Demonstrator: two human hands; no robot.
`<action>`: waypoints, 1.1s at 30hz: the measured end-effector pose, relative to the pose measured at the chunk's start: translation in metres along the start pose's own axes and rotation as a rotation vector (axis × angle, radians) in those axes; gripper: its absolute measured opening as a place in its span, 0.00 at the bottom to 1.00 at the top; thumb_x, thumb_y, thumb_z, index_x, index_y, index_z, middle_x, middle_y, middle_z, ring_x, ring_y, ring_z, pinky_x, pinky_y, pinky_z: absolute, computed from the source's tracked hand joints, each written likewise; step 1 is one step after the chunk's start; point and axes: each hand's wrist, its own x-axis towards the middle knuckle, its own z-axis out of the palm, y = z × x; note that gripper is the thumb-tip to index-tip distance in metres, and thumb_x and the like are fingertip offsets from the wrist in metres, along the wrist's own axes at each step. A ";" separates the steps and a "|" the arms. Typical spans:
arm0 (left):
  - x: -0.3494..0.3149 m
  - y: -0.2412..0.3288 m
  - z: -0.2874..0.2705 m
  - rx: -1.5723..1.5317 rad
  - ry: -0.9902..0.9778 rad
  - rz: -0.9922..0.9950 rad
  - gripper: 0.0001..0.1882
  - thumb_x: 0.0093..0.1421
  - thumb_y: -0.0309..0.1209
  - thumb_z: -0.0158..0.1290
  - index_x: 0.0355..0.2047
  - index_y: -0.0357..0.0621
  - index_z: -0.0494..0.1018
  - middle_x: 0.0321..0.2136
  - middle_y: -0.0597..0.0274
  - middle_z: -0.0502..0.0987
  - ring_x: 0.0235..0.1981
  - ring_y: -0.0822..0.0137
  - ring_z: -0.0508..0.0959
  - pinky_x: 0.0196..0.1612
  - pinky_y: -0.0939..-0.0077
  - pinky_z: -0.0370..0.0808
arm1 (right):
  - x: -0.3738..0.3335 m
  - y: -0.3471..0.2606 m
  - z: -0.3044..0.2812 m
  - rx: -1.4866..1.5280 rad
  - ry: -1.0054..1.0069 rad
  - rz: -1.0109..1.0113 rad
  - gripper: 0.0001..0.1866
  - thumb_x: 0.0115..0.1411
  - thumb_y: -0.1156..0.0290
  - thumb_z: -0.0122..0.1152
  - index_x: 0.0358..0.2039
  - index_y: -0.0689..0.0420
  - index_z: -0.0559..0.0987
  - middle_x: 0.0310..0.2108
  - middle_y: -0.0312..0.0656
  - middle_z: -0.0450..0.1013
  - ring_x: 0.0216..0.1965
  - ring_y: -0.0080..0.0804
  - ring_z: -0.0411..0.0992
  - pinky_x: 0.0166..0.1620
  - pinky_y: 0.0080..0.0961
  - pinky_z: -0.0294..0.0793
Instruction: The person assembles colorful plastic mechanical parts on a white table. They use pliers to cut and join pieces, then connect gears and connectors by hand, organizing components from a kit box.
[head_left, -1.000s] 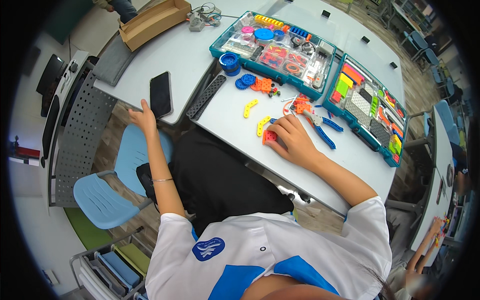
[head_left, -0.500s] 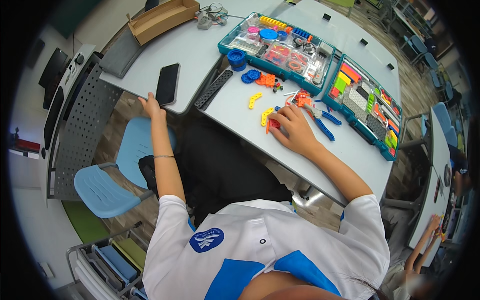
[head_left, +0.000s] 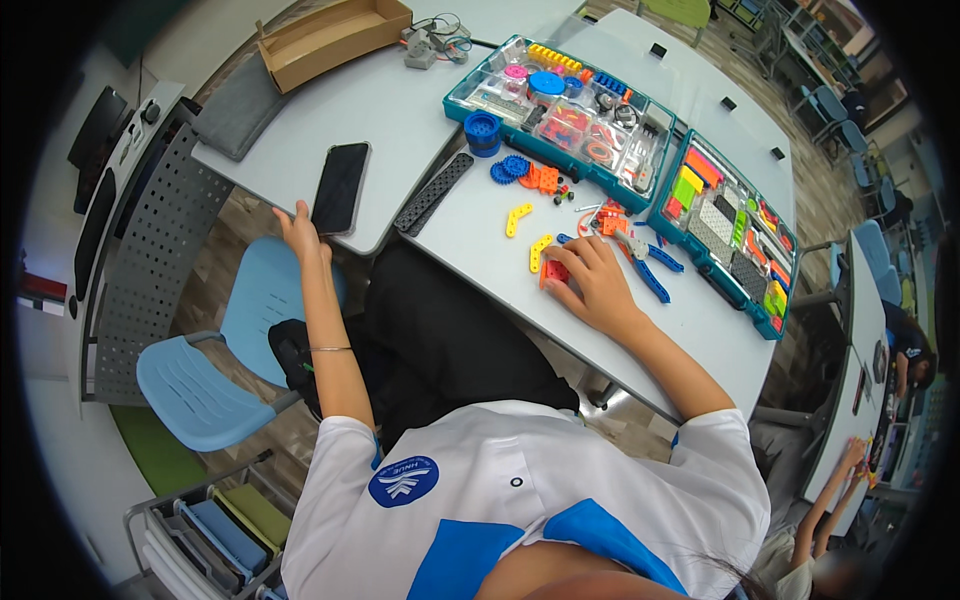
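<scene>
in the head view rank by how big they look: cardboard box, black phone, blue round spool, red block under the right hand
1. cardboard box
2. black phone
3. blue round spool
4. red block, partly hidden by the right hand, so unsure.

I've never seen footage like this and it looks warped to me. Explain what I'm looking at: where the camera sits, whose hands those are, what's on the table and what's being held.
The camera is worn on a person's head and looks straight down through a very wide lens, so straight edges bend near the rim. The white shirt at the bottom is the wearer's own.

The left hand rests at the table edge, touching the corner of a black phone. The right hand lies on the grey table, fingers on a small red piece.

Around it are yellow curved pieces, blue gears, blue-handled pliers, a black perforated strip and two teal trays of colourful parts. Farther off stands a cardboard box.
</scene>
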 end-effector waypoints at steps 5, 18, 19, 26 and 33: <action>-0.017 0.004 0.005 0.012 -0.013 -0.022 0.43 0.70 0.33 0.51 0.76 0.49 0.35 0.74 0.43 0.46 0.72 0.51 0.56 0.71 0.58 0.57 | -0.014 -0.001 -0.030 -0.090 0.106 0.096 0.27 0.57 0.62 0.68 0.57 0.54 0.77 0.52 0.47 0.71 0.53 0.45 0.68 0.56 0.44 0.65; -0.018 -0.012 0.011 -0.050 -0.037 -0.034 0.42 0.70 0.31 0.50 0.76 0.46 0.37 0.74 0.42 0.46 0.71 0.49 0.58 0.70 0.59 0.60 | -0.440 0.264 -0.182 -0.048 0.608 1.265 0.25 0.71 0.55 0.52 0.53 0.63 0.80 0.45 0.38 0.79 0.45 0.23 0.72 0.49 0.23 0.69; -0.016 -0.011 0.010 -0.019 -0.033 -0.018 0.42 0.70 0.31 0.50 0.76 0.46 0.37 0.73 0.42 0.46 0.71 0.49 0.58 0.70 0.59 0.60 | -0.440 0.264 -0.172 -0.021 0.649 1.275 0.24 0.71 0.56 0.52 0.52 0.64 0.81 0.44 0.38 0.79 0.44 0.23 0.72 0.48 0.23 0.69; -0.018 0.006 0.004 0.036 0.007 0.035 0.42 0.71 0.32 0.49 0.76 0.46 0.36 0.72 0.39 0.49 0.68 0.48 0.63 0.66 0.59 0.68 | -0.384 0.236 -0.149 0.053 0.671 1.303 0.23 0.70 0.57 0.52 0.49 0.65 0.81 0.39 0.39 0.80 0.40 0.24 0.72 0.46 0.25 0.70; -0.015 0.004 0.006 0.038 0.008 0.048 0.42 0.71 0.31 0.49 0.75 0.45 0.36 0.71 0.38 0.51 0.66 0.48 0.65 0.66 0.60 0.68 | -0.377 0.222 -0.151 -0.098 0.591 1.412 0.26 0.69 0.52 0.51 0.51 0.63 0.79 0.41 0.53 0.80 0.43 0.40 0.77 0.49 0.33 0.72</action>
